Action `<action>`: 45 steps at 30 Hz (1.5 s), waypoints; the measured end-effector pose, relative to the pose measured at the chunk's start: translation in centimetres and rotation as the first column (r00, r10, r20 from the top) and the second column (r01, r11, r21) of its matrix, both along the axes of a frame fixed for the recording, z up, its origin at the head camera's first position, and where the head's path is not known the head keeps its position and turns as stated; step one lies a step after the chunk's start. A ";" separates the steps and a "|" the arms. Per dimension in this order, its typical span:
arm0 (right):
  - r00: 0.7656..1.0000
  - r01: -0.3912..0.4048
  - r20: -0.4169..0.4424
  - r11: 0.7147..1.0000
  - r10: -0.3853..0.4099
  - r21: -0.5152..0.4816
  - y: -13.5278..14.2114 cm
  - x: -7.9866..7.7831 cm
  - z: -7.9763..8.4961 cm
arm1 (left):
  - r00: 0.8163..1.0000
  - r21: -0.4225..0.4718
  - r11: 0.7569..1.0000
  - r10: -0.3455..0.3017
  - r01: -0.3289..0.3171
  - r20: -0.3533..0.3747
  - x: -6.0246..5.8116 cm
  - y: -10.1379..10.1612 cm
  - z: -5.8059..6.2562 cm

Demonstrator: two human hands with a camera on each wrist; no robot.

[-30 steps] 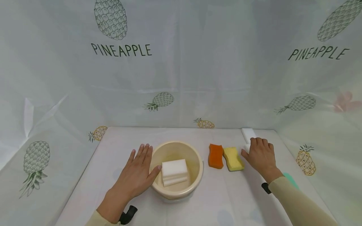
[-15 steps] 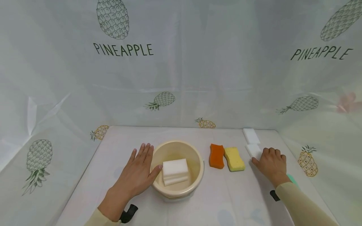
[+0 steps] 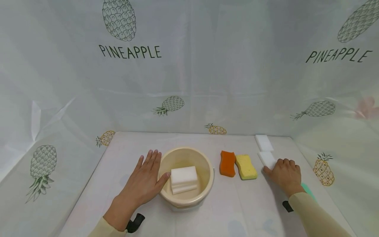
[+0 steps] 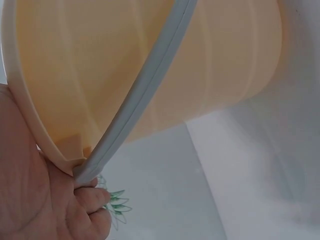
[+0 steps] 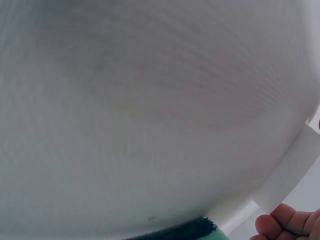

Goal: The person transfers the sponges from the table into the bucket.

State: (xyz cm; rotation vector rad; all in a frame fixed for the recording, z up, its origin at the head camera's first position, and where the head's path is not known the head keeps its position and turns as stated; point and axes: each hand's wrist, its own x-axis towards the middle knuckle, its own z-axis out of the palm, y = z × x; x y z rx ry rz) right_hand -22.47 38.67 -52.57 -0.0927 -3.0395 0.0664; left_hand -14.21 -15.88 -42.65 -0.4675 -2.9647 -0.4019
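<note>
In the head view, my left hand (image 3: 145, 181) lies with straight fingers against the left side of a cream bucket (image 3: 208, 184), its thumb reaching over the rim. The left wrist view shows the palm at the rim, close to the grey bail handle (image 4: 140, 95). Stacked white sponges (image 3: 183, 176) sit inside the bucket. My right hand (image 3: 285, 174) is down at a row of white sponges, thumb by the near end of one white sponge (image 3: 266, 159). Its fingertips (image 5: 270, 227) bend close beside the row; I cannot tell whether they hold one.
An orange sponge (image 3: 227, 164) and a yellow sponge (image 3: 246, 167) with a green underside lie between bucket and right hand. Another white sponge (image 3: 264, 143) is at the back right. A turquoise-green piece (image 3: 308, 191) shows beyond the right wrist. Pineapple-print sheeting (image 3: 189, 65) surrounds the table.
My right hand has drawn back toward me and slightly right, uncovering more of the white sponges, then nearly stopped. My left hand stays at the bucket.
</note>
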 end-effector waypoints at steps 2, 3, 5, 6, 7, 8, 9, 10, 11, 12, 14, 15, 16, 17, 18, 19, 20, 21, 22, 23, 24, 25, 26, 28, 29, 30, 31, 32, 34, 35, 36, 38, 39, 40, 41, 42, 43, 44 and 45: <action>1.000 0.008 0.003 1.000 -0.008 -0.004 0.0 0.0 -0.1 | 1.000 0.000 1.000 0.001 -0.001 0.004 0.0 0.0 0.0; 1.000 0.012 0.004 1.000 -0.012 -0.006 0.1 0.0 -0.1 | 1.000 0.000 1.000 0.001 -0.001 0.007 0.0 0.1 0.1; 1.000 0.011 -0.007 1.000 -0.012 -0.012 0.1 0.0 -0.2 | 1.000 0.002 1.000 0.001 -0.001 0.015 0.0 0.1 0.1; 1.000 0.008 -0.024 1.000 -0.008 -0.015 0.1 0.0 -0.2 | 1.000 0.003 1.000 0.001 -0.001 0.017 0.0 0.1 0.2; 0.999 0.003 -0.044 1.000 -0.004 -0.016 0.1 -0.1 -0.3 | 1.000 0.002 1.000 0.000 -0.001 0.019 0.0 0.2 0.2; 0.998 -0.004 -0.068 1.000 0.003 -0.015 0.1 -0.1 -0.3 | 1.000 0.002 1.000 0.000 0.000 0.021 0.0 0.2 0.2; 0.995 -0.014 -0.094 1.000 0.013 -0.013 0.1 -0.2 -0.2 | 1.000 0.001 1.000 0.000 0.000 0.021 0.0 0.2 0.2; 0.992 -0.028 -0.123 1.000 0.027 -0.007 0.0 -0.3 -0.2 | 1.000 -0.001 1.000 0.000 0.000 0.020 0.0 0.2 0.2; 0.988 -0.043 -0.151 0.999 0.042 -0.002 0.0 -0.4 -0.1 | 1.000 -0.004 1.000 0.000 0.000 0.017 0.0 0.2 0.2; 0.983 -0.056 -0.174 0.998 0.056 0.007 -0.1 -0.5 0.0 | 1.000 -0.007 1.000 -0.001 0.001 0.013 0.0 0.2 0.2; 0.975 -0.085 -0.205 0.996 0.088 0.027 -0.3 -0.7 0.2 | 1.000 -0.011 1.000 -0.001 0.002 0.009 0.0 0.2 0.2; 0.971 -0.098 -0.213 0.995 0.104 0.036 -0.4 -0.7 0.3 | 1.000 -0.013 1.000 -0.002 0.002 0.006 0.0 0.1 0.2; 0.968 -0.111 -0.222 0.993 0.118 0.045 -0.6 -0.7 0.5 | 1.000 -0.015 1.000 -0.002 0.002 0.004 0.0 0.1 0.2; 0.965 -0.125 -0.226 0.991 0.134 0.053 -0.7 -0.7 0.6 | 1.000 -0.017 1.000 -0.002 0.002 0.001 0.0 0.1 0.2; 0.962 -0.137 -0.230 0.989 0.148 0.061 -0.9 -0.7 0.7 | 1.000 -0.016 1.000 -0.003 0.003 0.001 0.0 0.1 0.2; 0.957 -0.154 -0.239 0.986 0.166 0.070 -1.0 -0.7 0.9 | 1.000 -0.017 1.000 -0.004 0.004 0.000 0.0 0.0 0.2; 0.952 -0.169 -0.245 0.983 0.182 0.074 -1.1 -0.6 1.0 | 1.000 -0.017 1.000 -0.005 0.005 -0.001 0.0 0.0 0.2; 0.947 -0.186 -0.251 0.980 0.199 0.077 -1.3 -0.5 1.2 | 1.000 -0.016 1.000 -0.006 0.006 0.000 0.0 0.0 0.2; 0.941 -0.203 -0.259 0.976 0.217 0.078 -1.5 -0.5 1.3 | 1.000 -0.015 1.000 -0.006 0.006 0.001 0.0 0.0 0.2; 0.936 -0.219 -0.263 0.973 0.232 0.078 -1.7 -0.4 1.5 | 1.000 -0.013 1.000 -0.007 0.007 0.002 0.0 0.0 0.2; 0.931 -0.233 -0.269 0.969 0.245 0.078 -1.9 -0.4 1.6 | 1.000 -0.012 1.000 -0.007 0.007 0.004 0.0 0.0 0.2; 0.926 -0.246 -0.274 0.966 0.259 0.080 -2.1 -0.4 1.8 | 1.000 -0.011 1.000 -0.007 0.007 0.006 0.0 0.0 0.2; 0.923 -0.257 -0.275 0.963 0.268 0.078 -2.3 -0.3 1.9 | 1.000 -0.009 1.000 -0.006 0.007 0.007 0.0 0.0 0.2; 0.915 -0.275 -0.284 0.958 0.288 0.086 -2.7 -0.3 2.2 | 1.000 -0.007 1.000 -0.006 0.006 0.009 0.0 0.0 0.2; 0.910 -0.283 -0.289 0.955 0.298 0.093 -2.9 -0.3 2.4 | 1.000 -0.006 1.000 -0.006 0.006 0.009 0.0 0.0 0.2; 0.904 -0.292 -0.295 0.951 0.308 0.098 -3.1 -0.3 2.6 | 1.000 -0.006 1.000 -0.006 0.006 0.010 0.0 0.0 0.2; 0.899 -0.301 -0.300 0.948 0.318 0.103 -3.3 -0.4 2.7 | 1.000 -0.005 1.000 -0.007 0.007 0.010 0.0 0.0 0.2; 0.895 -0.308 -0.304 0.945 0.327 0.108 -3.5 -0.4 2.9 | 1.000 -0.005 1.000 -0.006 0.006 0.009 0.0 0.0 0.2; 0.885 -0.327 -0.312 0.938 0.347 0.116 -4.0 -0.4 3.3 | 1.000 -0.008 1.000 -0.005 0.005 0.009 0.0 0.0 0.1; 0.879 -0.337 -0.315 0.934 0.357 0.117 -4.3 -0.4 3.5 | 1.000 -0.010 1.000 -0.005 0.005 0.009 -0.1 0.0 0.1; 0.872 -0.350 -0.322 0.929 0.369 0.117 -4.7 -0.4 3.7 | 1.000 -0.012 1.000 -0.005 0.005 0.011 -0.1 0.0 0.1; 0.855 -0.376 -0.336 0.919 0.395 0.121 -5.4 -0.4 4.2 | 1.000 -0.019 1.000 -0.005 0.005 0.010 -0.1 0.0 0.1; 0.845 -0.392 -0.345 0.912 0.409 0.122 -5.8 -0.4 4.5 | 1.000 -0.022 1.000 -0.006 0.006 0.010 -0.1 0.0 0.1; 0.834 -0.407 -0.354 0.905 0.424 0.124 -6.2 -0.4 4.8 | 1.000 -0.023 1.000 -0.007 0.007 0.009 -0.1 0.0 0.2; 0.823 -0.420 -0.362 0.898 0.437 0.130 -6.6 -0.4 5.1 | 1.000 -0.025 1.000 -0.007 0.007 0.009 -0.1 0.0 0.2; 0.813 -0.432 -0.369 0.891 0.451 0.137 -7.0 -0.4 5.3 | 1.000 -0.027 1.000 -0.007 0.008 0.009 -0.1 0.0 0.3; 0.804 -0.443 -0.374 0.885 0.463 0.143 -7.4 -0.3 5.6 | 1.000 -0.029 1.000 -0.007 0.007 0.008 -0.1 0.0 0.3; 0.795 -0.453 -0.378 0.879 0.475 0.150 -7.9 -0.3 6.0 | 1.000 -0.030 1.000 -0.007 0.007 0.008 -0.1 0.0 0.3; 0.786 -0.462 -0.383 0.873 0.485 0.155 -8.3 -0.3 6.3 | 1.000 -0.030 1.000 -0.007 0.007 0.009 -0.1 0.0 0.3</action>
